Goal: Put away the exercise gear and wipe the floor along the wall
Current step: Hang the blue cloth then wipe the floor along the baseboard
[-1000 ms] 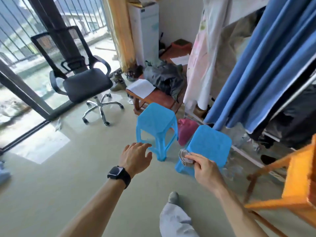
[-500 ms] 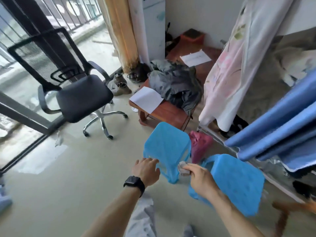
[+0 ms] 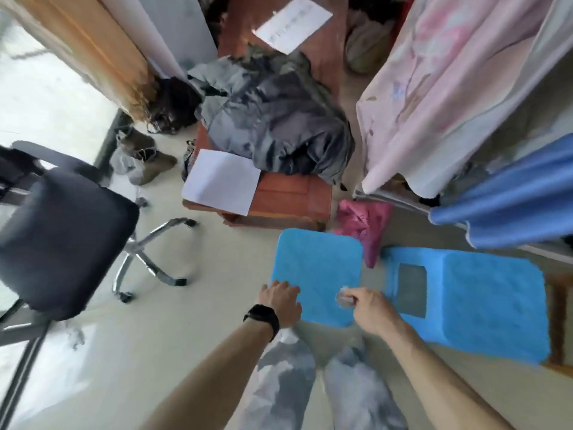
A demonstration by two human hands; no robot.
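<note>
Our right hand (image 3: 370,308) has its thumb and forefinger pinched narrow on a small crumpled grey cloth (image 3: 344,297), the other fingers curled in behind it. The cloth hangs over the near right corner of the left blue stool (image 3: 316,274); we cannot tell whether it touches the seat. Our left hand (image 3: 280,301), a black watch (image 3: 262,316) on its wrist, lies knuckles up with the fingers bent over the stool's near left edge; whether they grip the rim is hidden from us.

Just right of this stool a second blue stool (image 3: 483,302) is tipped toward us, one leg panel showing. Between the two, farther off, a pink bag (image 3: 366,221) lies on the pale floor (image 3: 201,305). Beyond it stands a low wooden table (image 3: 291,197) carrying a grey jacket (image 3: 273,125) and a white sheet of paper (image 3: 221,181). A black office chair (image 3: 62,240) stands at the left, blurred. Pink and blue fabrics (image 3: 449,97) hang at the far right. Our trouser legs (image 3: 285,386) fill the near edge.
</note>
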